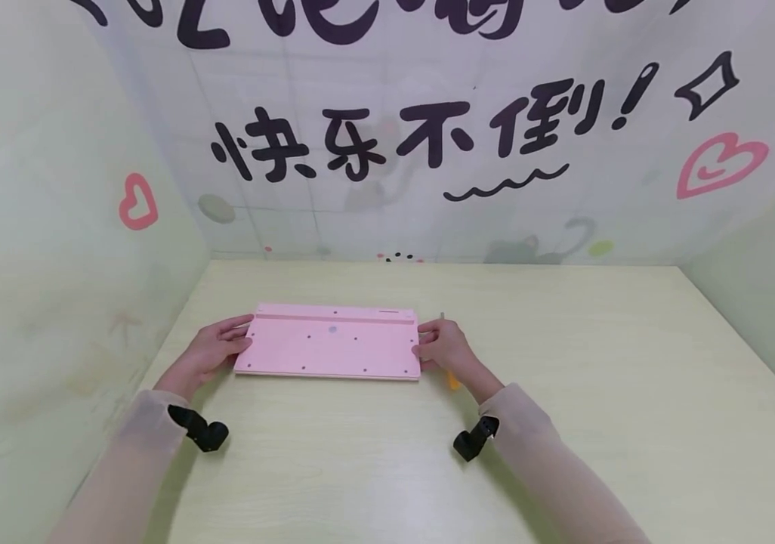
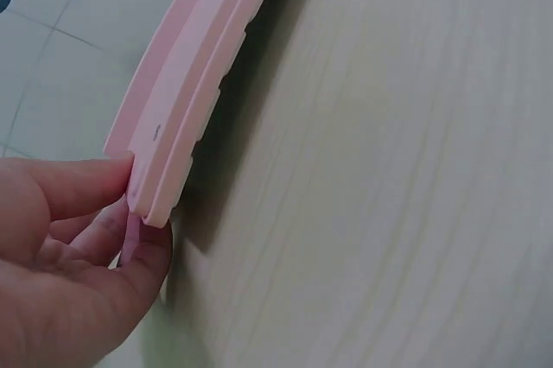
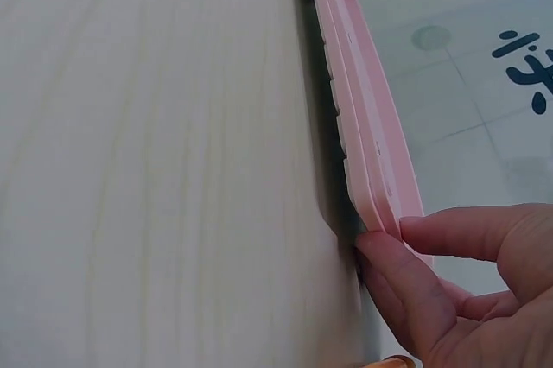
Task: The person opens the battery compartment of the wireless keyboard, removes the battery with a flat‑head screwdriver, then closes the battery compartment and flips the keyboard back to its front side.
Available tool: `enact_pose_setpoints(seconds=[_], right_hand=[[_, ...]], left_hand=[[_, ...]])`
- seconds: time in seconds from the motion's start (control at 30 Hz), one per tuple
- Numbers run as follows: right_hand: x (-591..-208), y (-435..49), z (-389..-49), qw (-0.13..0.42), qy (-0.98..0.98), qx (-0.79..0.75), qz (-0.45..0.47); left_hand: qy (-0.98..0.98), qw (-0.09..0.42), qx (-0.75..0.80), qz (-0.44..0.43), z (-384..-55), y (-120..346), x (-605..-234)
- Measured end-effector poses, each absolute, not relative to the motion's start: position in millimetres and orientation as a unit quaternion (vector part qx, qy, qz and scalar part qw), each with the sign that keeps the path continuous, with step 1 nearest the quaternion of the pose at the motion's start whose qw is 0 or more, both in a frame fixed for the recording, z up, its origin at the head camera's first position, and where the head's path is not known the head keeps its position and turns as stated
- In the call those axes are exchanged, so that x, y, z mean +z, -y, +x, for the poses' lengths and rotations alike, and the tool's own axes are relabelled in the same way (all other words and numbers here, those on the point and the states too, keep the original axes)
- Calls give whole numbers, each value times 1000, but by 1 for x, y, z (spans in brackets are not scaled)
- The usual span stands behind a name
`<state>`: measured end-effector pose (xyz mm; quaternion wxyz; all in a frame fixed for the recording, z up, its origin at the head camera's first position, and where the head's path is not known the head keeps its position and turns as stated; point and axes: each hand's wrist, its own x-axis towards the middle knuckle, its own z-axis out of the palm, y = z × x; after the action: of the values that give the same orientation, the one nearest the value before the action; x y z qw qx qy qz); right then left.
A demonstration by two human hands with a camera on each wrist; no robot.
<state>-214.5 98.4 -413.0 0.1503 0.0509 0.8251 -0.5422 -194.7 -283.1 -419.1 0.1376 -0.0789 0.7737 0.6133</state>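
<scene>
A pink keyboard [image 1: 333, 351] is turned over, its flat back with several small dark screw spots facing up. My left hand [image 1: 214, 347] grips its left end, thumb on the back and fingers underneath. At the opposite end, my right hand [image 1: 449, 349] pinches the edge the same way. In the left wrist view, pale keys line the underside of the keyboard [image 2: 186, 66], with a shadow gap between it and the table. The right wrist view shows the right hand [image 3: 467, 290] holding a corner of the keyboard [image 3: 371, 126], also above the table.
An orange-handled tool [image 1: 454, 380] with a thin metal shaft lies beneath the right hand, mostly hidden; it looks like a screwdriver. Printed cloth walls [image 1: 387, 219] stand behind and on both sides of the pale wooden table [image 1: 598, 378].
</scene>
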Motion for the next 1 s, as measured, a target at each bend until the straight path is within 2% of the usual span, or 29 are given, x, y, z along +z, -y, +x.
enact_pose_setpoints(seconds=[0.53,1.0], right_hand=[[-414,-94,-215,146,-837,-525,50],[-409,-84,-212,143,-863,-481,55]], left_hand=[[-811,132,565,-69,-200,282,-420],[-849,102,511,-91,-202,278,-420]])
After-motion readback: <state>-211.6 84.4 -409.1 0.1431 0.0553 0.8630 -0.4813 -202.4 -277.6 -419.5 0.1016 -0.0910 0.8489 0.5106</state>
